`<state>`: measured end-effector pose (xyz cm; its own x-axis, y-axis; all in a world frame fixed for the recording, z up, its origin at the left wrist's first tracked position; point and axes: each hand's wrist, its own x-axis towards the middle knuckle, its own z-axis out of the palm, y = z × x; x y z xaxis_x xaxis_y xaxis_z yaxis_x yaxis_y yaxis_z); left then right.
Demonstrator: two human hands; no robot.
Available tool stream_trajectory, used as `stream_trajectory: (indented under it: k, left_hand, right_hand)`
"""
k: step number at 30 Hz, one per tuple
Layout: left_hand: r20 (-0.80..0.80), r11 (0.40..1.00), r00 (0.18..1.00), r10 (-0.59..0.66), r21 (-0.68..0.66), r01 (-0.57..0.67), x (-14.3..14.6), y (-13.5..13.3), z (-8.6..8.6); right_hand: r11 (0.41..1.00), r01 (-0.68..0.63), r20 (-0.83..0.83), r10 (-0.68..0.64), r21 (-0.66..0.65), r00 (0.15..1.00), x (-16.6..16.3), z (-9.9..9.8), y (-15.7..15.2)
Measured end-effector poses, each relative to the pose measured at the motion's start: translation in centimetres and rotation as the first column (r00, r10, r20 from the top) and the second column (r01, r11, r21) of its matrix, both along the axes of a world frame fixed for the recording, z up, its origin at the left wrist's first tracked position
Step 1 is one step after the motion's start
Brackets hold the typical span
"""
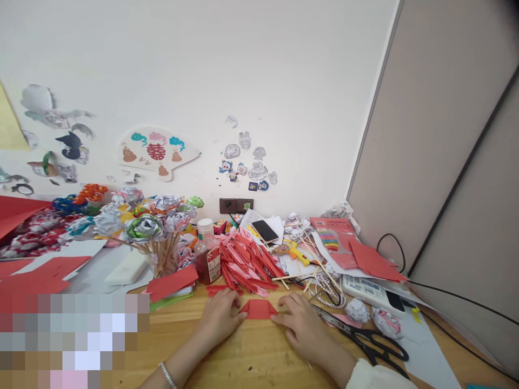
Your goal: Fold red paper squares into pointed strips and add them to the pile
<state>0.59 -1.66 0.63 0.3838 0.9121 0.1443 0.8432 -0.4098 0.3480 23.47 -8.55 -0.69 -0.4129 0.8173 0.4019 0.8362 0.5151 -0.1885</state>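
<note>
A small folded red paper piece point(258, 308) lies on the wooden desk point(259, 362) near its middle. My left hand point(219, 319) presses its fingertips on the piece's left edge. My right hand point(302, 324) pinches down on its right edge. Both hands rest low on the desk with fingers curled onto the paper. Just behind the piece lies a heap of folded red paper parts point(243, 262).
Black scissors point(367, 340) lie right of my right hand. A red-labelled bottle point(206, 254), paper flowers on sticks point(158, 227), a phone point(265, 231), red paper sheets point(371, 259), crumpled paper balls point(357, 309) and cables point(446, 294) crowd the back. A wall stands behind.
</note>
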Motion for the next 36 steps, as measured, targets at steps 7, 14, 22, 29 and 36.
stream_trajectory:
  k: [7,14,22,29,36]
  left_hand:
    - [0.007,0.989,0.989,-0.146,-0.019,0.146,-0.2,-0.5,0.3]
    - [0.163,0.739,0.74,-0.653,-0.076,0.669,0.7,-3.6,2.1]
    - [0.084,0.806,0.802,-0.591,0.113,0.581,0.3,-1.8,1.1]
    - [-0.051,0.852,0.88,-0.472,0.23,0.47,0.5,-1.5,-0.5]
    - [-0.113,0.889,0.932,-0.345,0.28,0.363,0.8,-1.5,-0.9]
  right_hand:
    - [0.998,0.056,0.035,-0.055,-0.021,0.998,0.3,-0.1,0.9]
    - [1.0,0.018,0.033,-0.017,-0.021,0.999,0.6,-0.6,1.9]
    - [0.997,-0.071,-0.091,0.074,0.041,0.993,0.0,0.7,1.4]
    - [0.993,-0.117,-0.142,0.117,0.006,0.983,0.1,0.7,0.8]
    - [0.998,-0.003,-0.034,0.001,-0.06,0.999,0.2,0.1,1.2]
